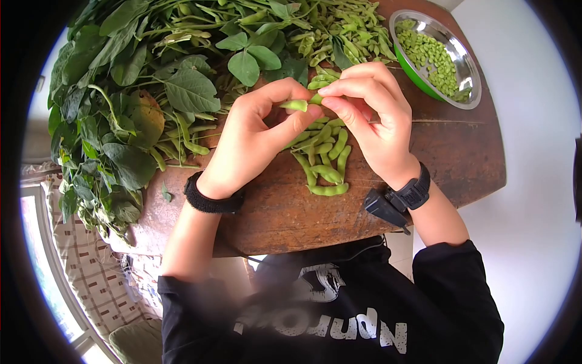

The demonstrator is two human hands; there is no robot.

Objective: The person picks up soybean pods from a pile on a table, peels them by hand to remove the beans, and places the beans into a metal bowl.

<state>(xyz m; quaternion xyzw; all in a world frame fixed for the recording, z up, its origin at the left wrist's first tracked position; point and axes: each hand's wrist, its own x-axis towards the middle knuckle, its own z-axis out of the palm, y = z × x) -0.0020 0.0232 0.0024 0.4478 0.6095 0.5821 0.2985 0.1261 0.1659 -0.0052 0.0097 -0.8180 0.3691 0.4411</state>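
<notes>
Both my hands meet over a small pile of green soybean pods on the wooden table. My left hand is closed, pinching a soybean pod between thumb and forefinger. Close against it, my right hand has thumb and forefinger pressed together on a green pod piece. The two green pieces lie almost end to end, and I cannot tell whether they are one pod. More loose pods show just behind the fingertips.
Leafy soybean plants cover the table's left and back. A heap of pods lies at the back. At the back right stands a steel bowl holding shelled beans. The wooden table has its front edge near my body.
</notes>
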